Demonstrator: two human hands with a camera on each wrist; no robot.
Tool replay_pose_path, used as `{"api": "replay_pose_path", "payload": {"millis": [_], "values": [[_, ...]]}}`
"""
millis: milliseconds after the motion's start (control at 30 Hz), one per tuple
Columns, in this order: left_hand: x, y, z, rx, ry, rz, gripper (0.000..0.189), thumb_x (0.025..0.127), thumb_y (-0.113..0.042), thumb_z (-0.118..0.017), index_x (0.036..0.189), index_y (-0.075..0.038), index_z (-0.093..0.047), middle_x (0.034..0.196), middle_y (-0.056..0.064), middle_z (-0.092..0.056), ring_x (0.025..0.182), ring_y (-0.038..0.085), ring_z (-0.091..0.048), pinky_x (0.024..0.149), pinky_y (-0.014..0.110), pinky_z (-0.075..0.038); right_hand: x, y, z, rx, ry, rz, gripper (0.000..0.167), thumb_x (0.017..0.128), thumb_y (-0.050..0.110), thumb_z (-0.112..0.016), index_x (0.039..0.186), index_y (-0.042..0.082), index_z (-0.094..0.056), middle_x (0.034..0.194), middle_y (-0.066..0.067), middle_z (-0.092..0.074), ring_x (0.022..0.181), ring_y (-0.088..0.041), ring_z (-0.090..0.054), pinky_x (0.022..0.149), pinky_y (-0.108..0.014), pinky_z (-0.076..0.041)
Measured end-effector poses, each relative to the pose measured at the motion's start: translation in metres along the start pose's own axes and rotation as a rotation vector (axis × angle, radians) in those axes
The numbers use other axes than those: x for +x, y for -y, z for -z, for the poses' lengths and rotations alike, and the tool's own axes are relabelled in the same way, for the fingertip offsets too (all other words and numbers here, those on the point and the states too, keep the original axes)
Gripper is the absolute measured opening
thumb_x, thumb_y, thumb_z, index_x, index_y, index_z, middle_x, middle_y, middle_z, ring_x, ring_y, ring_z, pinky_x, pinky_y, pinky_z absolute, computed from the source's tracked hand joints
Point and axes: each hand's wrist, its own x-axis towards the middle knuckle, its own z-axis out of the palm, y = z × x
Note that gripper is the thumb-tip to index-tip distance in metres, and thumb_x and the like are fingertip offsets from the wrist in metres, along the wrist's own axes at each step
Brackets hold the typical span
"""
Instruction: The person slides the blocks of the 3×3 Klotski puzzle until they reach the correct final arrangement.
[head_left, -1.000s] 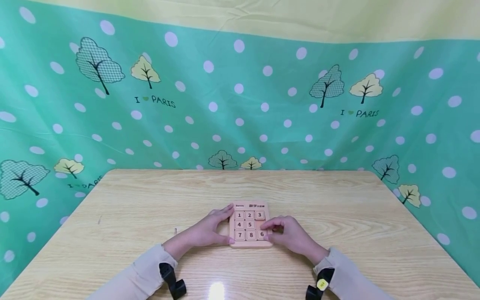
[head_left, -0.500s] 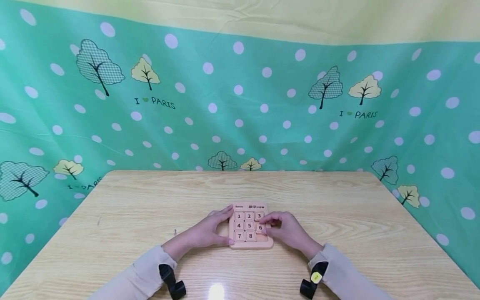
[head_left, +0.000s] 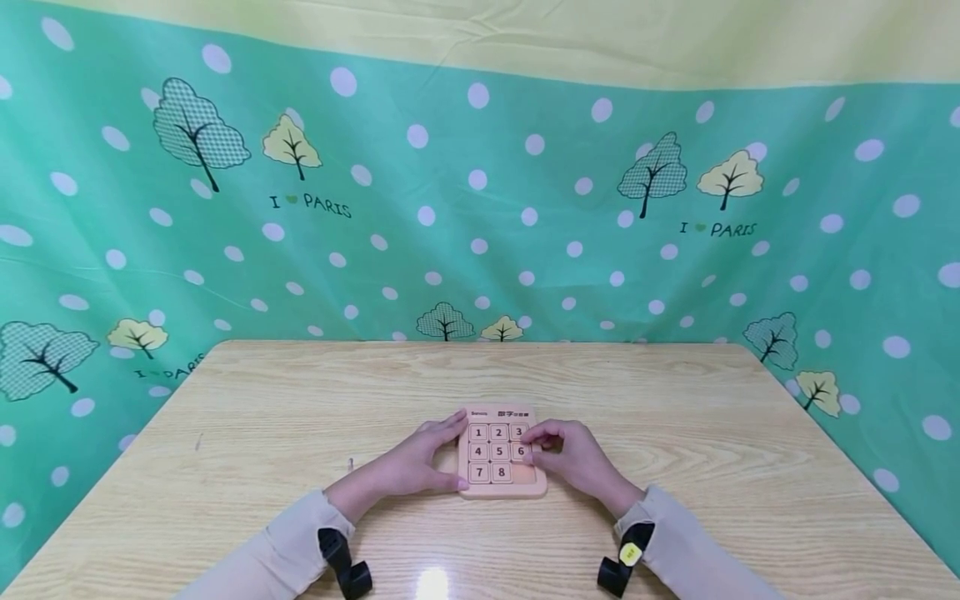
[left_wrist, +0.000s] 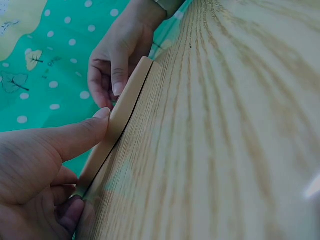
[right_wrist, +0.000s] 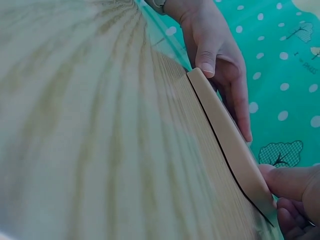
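A pink sliding number puzzle (head_left: 502, 492) lies flat on the table, its top row reading 1, 2, 3. My left hand (head_left: 412, 458) holds the puzzle's left side, thumb at the lower corner and fingers near the upper one. From the right, my right hand (head_left: 576, 460) reaches over the frame and pinches the number 6 tile (head_left: 521, 452) in the middle row, index finger at its upper edge and thumb at its lower right. Below that tile, the bottom-right space is bare. The puzzle's edge (left_wrist: 122, 110) shows in the left wrist view, with both hands touching the puzzle.
The wooden table (head_left: 300, 392) extends around the puzzle on all sides. Behind it hangs a green dotted curtain (head_left: 480, 208) with printed trees. A black wrist camera (head_left: 347, 562) sits on the left sleeve, and another camera (head_left: 628, 560) on the right.
The number 6 tile has moved up from the bottom-right space to the middle row, and it now sits level under the 3. My right hand shifted slightly with it; the left stayed still.
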Motion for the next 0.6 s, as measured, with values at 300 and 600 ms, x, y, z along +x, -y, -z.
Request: {"api": "replay_pose_path", "payload": {"millis": [300, 600], "values": [[-0.0027, -0.0007, -0.0017, 0.006, 0.0, 0.017, 0.092, 0.074, -0.035, -0.078, 0.146, -0.004, -0.031, 0.157, 0.005, -0.018, 0.14, 0.031, -0.02, 0.113, 0.051, -0.019, -0.0025, -0.0004, -0.0042, 0.03, -0.022, -0.049, 0.021, 0.076, 0.01, -0.076, 0.097, 0.01, -0.071, 0.092, 0.0, -0.068, 0.082, -0.014, -0.057, 0.072, -0.022, -0.049], [-0.0012, 0.0048, -0.0022, 0.0, 0.001, 0.012, 0.092, 0.074, -0.035, -0.078, 0.146, -0.003, -0.031, 0.157, 0.006, -0.018, 0.14, 0.033, -0.021, 0.113, 0.052, -0.018, -0.0016, -0.0079, -0.0093, 0.074, -0.032, -0.073, 0.022, 0.077, 0.011, -0.076, 0.098, 0.008, -0.071, 0.094, -0.002, -0.068, 0.081, -0.013, -0.058, 0.072, -0.022, -0.049]]}}
